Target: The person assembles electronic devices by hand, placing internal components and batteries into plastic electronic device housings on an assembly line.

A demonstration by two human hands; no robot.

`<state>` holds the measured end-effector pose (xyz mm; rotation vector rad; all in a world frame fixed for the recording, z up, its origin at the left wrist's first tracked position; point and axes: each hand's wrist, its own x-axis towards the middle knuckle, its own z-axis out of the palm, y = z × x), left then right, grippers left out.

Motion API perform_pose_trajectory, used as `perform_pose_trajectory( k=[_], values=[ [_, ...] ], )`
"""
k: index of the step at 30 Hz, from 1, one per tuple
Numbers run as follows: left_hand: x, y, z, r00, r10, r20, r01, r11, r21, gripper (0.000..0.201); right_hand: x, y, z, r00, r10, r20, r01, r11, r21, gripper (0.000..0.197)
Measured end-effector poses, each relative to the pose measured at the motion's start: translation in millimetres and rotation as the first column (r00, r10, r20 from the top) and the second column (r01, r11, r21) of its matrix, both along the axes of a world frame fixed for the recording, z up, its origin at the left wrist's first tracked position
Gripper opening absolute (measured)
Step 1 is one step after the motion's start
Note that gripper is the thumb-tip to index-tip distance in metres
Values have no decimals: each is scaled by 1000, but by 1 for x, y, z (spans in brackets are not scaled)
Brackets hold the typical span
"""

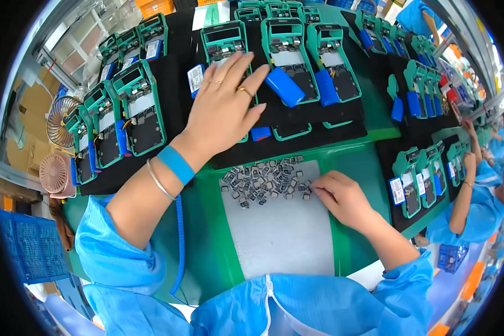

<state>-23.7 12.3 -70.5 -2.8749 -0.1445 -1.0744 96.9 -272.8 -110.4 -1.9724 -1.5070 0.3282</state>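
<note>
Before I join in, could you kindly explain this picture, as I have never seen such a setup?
There is no machine here, just a person's two bare hands, seen by a downward-looking fisheye camera on the head; that is why straight edges bend. The left hand spreads over a green device. The right hand has its fingertips at the edge of a pile of small metal parts on a grey sheet. I cannot tell whether either hand holds anything. Around them, more green devices and blue packs lie on black mats.
</note>
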Motion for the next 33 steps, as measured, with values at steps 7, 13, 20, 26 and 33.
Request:
perform_pose_trajectory(
  k=[7,13,20,26,33],
  values=[
    [48,-42,4,982,90,-165,-94,995,-14,51,-2,11,-8,990,57,130,-61,998,22,13],
    [65,-28,6,988,-1,-152,-5,999,-37,46,-3,15,-10,985,7,173,-5,1000,-12,13],
    [39,0,18,964,-139,-228,133,990,-44,32,13,1,-4,989,-125,78,138,973,-186,12],
    [31,-12,8,972,-92,-218,69,991,-112,58,25,-2,-11,968,60,243,-83,993,86,5],
    [50,-16,-19,986,38,-160,-35,999,21,78,30,7,4,755,341,560,-311,938,-153,19]
  ],
)
